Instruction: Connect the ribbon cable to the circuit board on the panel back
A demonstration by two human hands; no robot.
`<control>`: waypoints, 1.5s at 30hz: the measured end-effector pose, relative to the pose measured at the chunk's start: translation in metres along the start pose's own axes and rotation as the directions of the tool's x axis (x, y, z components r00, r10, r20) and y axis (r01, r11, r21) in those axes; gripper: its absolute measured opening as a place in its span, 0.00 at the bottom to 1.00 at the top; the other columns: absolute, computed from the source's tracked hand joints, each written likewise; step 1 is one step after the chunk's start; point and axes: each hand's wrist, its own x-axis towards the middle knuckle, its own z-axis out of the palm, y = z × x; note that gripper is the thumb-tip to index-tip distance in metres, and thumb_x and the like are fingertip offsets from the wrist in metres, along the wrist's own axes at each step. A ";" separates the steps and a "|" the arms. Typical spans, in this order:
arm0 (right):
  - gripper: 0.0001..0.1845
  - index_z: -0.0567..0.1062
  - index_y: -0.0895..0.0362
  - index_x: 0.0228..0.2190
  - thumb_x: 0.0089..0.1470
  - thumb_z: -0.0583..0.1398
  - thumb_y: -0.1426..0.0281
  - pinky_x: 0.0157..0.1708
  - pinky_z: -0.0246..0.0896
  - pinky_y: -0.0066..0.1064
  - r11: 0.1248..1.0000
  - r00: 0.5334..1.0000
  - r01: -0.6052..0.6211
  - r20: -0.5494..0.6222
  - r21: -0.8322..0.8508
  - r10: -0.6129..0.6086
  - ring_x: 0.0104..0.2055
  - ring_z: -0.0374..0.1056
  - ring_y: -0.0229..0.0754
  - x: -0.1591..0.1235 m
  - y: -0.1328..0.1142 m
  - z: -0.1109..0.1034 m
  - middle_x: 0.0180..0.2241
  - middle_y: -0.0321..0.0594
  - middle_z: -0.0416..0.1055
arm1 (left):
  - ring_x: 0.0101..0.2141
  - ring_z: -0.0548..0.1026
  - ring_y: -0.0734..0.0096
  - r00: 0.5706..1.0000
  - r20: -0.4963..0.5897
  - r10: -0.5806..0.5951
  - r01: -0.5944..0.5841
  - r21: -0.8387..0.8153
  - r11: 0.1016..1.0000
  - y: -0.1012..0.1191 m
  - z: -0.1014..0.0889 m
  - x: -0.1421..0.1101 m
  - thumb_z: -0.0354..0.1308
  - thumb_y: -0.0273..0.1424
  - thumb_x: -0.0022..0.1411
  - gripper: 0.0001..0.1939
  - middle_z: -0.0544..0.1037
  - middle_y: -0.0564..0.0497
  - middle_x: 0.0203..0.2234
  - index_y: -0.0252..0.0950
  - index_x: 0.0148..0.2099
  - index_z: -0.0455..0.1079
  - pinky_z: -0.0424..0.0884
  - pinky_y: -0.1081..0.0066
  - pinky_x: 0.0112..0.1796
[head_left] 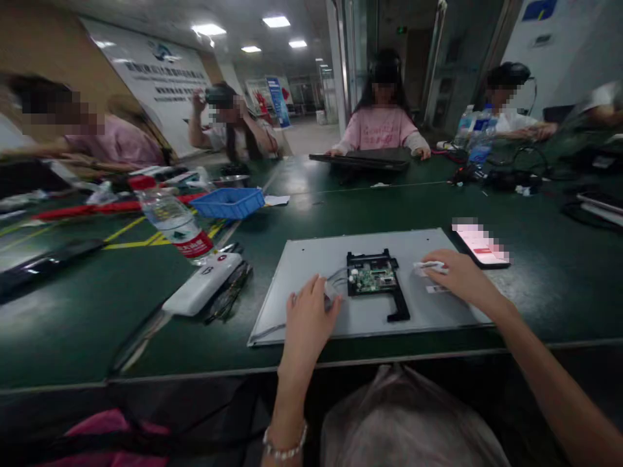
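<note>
Bare forearms end, over a pale panel, in a right hand pinching a light-looking white piece and a left hand whose grip cannot be told, flanking a probably fragile circuit board, best held by its stiff-looking black bracket.

A pale panel lies flat — green circuit board mid-panel, white piece right.

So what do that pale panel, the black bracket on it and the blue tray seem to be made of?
Pale panel: perhaps painted metal, or plastic; flat, smooth, low-sheen grey face with a thin edge.
Black bracket: probably moulded plastic, judging by its uniform dark colour and notched outline.
Blue tray: likely moulded plastic, evenly coloured with ribbed-looking walls.
</note>
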 end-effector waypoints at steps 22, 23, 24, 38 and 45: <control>0.12 0.76 0.57 0.39 0.60 0.53 0.72 0.41 0.62 0.35 0.874 0.984 0.177 0.088 -0.452 -0.154 0.43 0.69 0.47 -0.004 -0.011 0.007 0.41 0.44 0.75 | 0.58 0.64 0.58 0.989 -0.083 0.125 -0.124 0.022 0.992 -0.014 -0.013 0.009 0.47 0.28 0.67 0.13 0.77 0.52 0.48 0.43 0.45 0.72 0.44 0.42 0.59; 0.11 0.76 0.58 0.38 0.60 0.53 0.73 0.41 0.62 0.35 0.869 0.985 0.173 0.075 -0.464 -0.156 0.43 0.69 0.47 -0.004 -0.011 0.006 0.40 0.44 0.75 | 0.59 0.63 0.58 0.989 -0.101 0.108 -0.106 0.019 0.994 -0.017 -0.013 0.010 0.47 0.29 0.67 0.13 0.77 0.53 0.48 0.44 0.45 0.72 0.43 0.41 0.59; 0.11 0.76 0.58 0.38 0.60 0.53 0.74 0.41 0.62 0.36 0.862 0.986 0.167 0.057 -0.478 -0.159 0.43 0.69 0.47 -0.003 -0.011 0.005 0.40 0.45 0.75 | 0.59 0.63 0.58 0.989 -0.114 0.091 -0.090 0.016 0.996 -0.019 -0.013 0.011 0.47 0.30 0.67 0.13 0.77 0.53 0.48 0.44 0.45 0.73 0.43 0.41 0.59; 0.12 0.76 0.58 0.39 0.59 0.53 0.74 0.44 0.62 0.36 0.895 0.993 0.110 0.007 -0.433 -0.118 0.44 0.69 0.47 0.000 -0.002 0.008 0.41 0.44 0.75 | 0.53 0.70 0.61 0.999 -0.011 -0.032 0.030 -0.142 0.989 -0.046 -0.002 0.026 0.48 0.32 0.65 0.13 0.78 0.49 0.46 0.42 0.46 0.73 0.57 0.54 0.56; 0.13 0.74 0.58 0.40 0.61 0.50 0.72 0.42 0.63 0.36 0.941 0.990 0.103 -0.061 -0.323 -0.129 0.42 0.70 0.46 0.016 -0.005 0.000 0.41 0.45 0.74 | 0.55 0.67 0.60 0.992 -0.125 0.021 -0.041 -0.160 0.986 -0.027 -0.008 0.028 0.48 0.35 0.66 0.15 0.74 0.47 0.51 0.40 0.52 0.69 0.59 0.54 0.56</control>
